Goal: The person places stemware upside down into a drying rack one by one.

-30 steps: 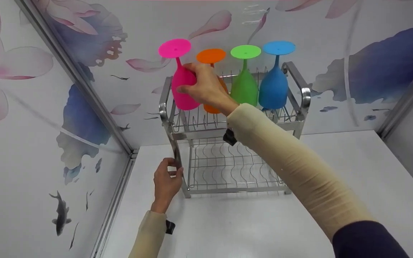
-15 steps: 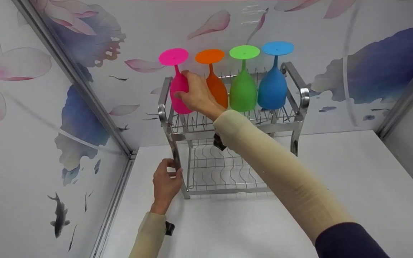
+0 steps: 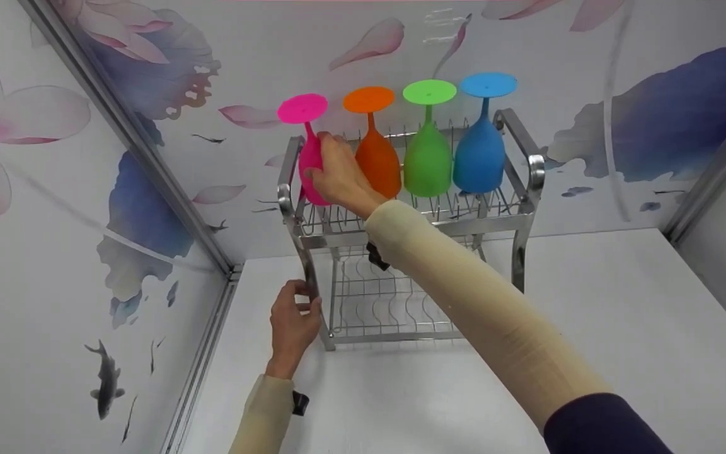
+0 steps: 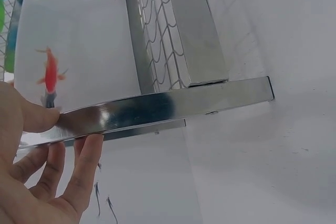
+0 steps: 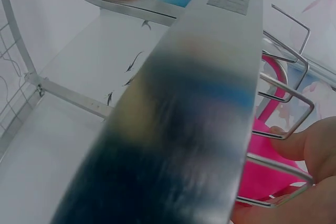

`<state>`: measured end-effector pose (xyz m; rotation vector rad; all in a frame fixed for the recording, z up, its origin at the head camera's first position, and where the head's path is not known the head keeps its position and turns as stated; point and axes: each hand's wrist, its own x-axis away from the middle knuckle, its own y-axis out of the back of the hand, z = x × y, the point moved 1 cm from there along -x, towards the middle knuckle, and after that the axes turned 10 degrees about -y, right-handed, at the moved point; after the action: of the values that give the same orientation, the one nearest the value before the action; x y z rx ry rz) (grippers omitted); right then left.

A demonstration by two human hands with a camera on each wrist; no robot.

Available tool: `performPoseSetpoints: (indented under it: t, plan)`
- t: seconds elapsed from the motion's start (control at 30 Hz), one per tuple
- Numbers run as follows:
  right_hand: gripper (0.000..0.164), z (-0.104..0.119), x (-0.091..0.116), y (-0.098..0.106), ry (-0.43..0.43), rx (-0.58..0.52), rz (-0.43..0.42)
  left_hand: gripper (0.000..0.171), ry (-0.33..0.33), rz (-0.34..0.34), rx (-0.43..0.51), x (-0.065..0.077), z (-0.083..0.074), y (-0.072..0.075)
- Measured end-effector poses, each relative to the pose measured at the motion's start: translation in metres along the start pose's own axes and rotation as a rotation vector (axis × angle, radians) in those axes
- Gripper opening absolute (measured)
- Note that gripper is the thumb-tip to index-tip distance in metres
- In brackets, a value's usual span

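Note:
Upside down on the left end of the metal dish rack's [image 3: 489, 223] upper tier is a pink goblet [image 3: 310, 154]. My right hand [image 3: 341, 173] grips its bowl from the right, thumb in front; the far fingers are hidden. In the right wrist view the pink bowl [image 5: 265, 166] shows behind the wire prongs, held by the right hand [image 5: 310, 187]. Lower down, my left hand [image 3: 293, 325] holds the rack's left front leg. The left wrist view has the thumb on one side of that leg [image 4: 136, 113] and the fingers on the other.
Orange [image 3: 377, 164], green [image 3: 427, 164] and blue [image 3: 479, 157] goblets stand inverted in a row right of the pink one. Below is a lower wire tier [image 3: 394, 302]. The rack stands on a white surface [image 3: 401, 397] between a patterned back wall and side panels [image 3: 41, 265].
My right hand has lowered the pink goblet and shifted it slightly left, down among the upper tier's wires. The left hand stays on the rack leg.

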<state>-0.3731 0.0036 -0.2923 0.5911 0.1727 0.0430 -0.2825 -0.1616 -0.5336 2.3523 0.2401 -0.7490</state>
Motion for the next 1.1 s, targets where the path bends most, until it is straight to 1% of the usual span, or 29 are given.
performPoseSetpoints:
  t: [0.4, 0.77, 0.97, 1.1]
  plan:
    - [0.052, -0.0017, -0.0004, -0.0032, -0.037, 0.039, -0.013, 0.032, -0.012, -0.002, 0.001, 0.0017, 0.0016, 0.0015]
    - [0.053, -0.0016, 0.0009, -0.0049, -0.054, 0.044, -0.006, 0.031, 0.006, -0.001, 0.014, 0.0028, 0.0010, 0.0013]
    - [0.056, -0.0009, 0.0029, -0.0021, -0.058, 0.052, -0.008, 0.031, 0.004, 0.000, 0.003, 0.0018, -0.0003, 0.0005]
    - [0.063, 0.0004, 0.0071, 0.0029, -0.059, 0.036, 0.004, 0.031, 0.009, -0.001, 0.006, 0.0013, 0.0005, 0.0000]
